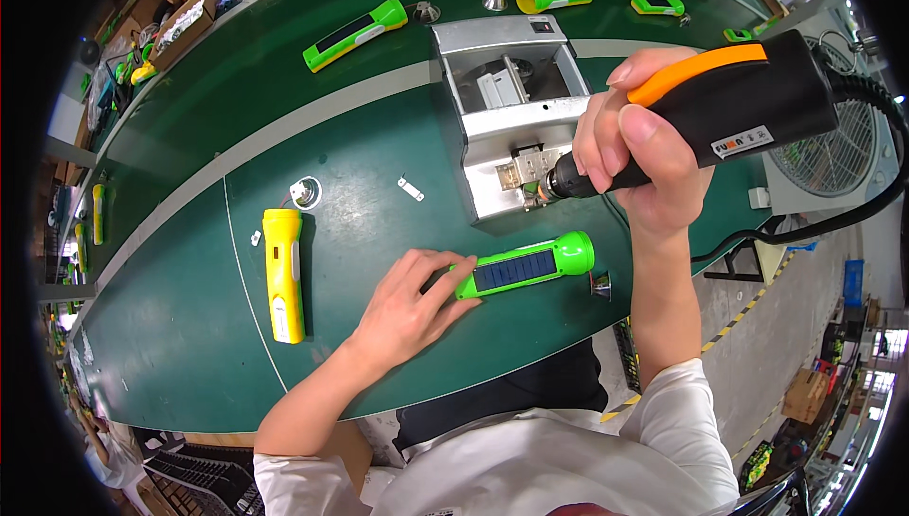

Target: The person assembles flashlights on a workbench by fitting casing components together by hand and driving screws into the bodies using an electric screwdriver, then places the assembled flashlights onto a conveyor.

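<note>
Clasping a black-and-orange powered screwdriver (743,109) in our right hand (655,147), our left hand (402,308) pinches a green plastic flashlight (530,267) (dark solar panel (497,274) up) extending rightward from it.

Loose white short-sleeved shirt (530,464), dark legwear (511,398)

Left fingers (461,274) partly hide the green flashlight (516,271).

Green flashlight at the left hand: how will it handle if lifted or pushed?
The green flashlight is probably stiff: its shell looks like moulded plastic. That glossy surface may slip slightly under the left hand. Its wider, rounded head could make it swivel when pushed.
</note>
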A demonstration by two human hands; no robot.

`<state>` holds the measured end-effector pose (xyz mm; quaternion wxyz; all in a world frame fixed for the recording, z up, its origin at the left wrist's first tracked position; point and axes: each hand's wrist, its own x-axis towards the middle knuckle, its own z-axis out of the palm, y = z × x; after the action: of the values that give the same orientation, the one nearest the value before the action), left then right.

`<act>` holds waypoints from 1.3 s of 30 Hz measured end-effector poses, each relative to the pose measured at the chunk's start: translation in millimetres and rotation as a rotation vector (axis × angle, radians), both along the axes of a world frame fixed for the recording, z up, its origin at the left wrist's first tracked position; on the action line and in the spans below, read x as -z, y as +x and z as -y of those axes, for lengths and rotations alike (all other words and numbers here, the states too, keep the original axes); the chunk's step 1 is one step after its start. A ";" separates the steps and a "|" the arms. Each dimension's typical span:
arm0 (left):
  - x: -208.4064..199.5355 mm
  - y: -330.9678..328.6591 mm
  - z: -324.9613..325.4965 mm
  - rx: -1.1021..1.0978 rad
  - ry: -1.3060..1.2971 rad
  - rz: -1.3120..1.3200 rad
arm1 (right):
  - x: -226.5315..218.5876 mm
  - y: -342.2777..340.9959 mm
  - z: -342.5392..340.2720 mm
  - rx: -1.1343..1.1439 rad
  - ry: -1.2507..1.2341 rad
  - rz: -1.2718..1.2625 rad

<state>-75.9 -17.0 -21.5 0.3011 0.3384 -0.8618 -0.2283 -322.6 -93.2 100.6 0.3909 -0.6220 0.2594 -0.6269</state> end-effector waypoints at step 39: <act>2.4 -4.7 0.3 -0.126 0.111 -0.001 | 28.2 44.9 -33.0 -0.332 0.149 0.214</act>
<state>-80.6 -17.3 -23.9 0.2959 0.4083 -0.8246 -0.2565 -277.7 -60.2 72.4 0.5590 -0.5553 0.1560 -0.5956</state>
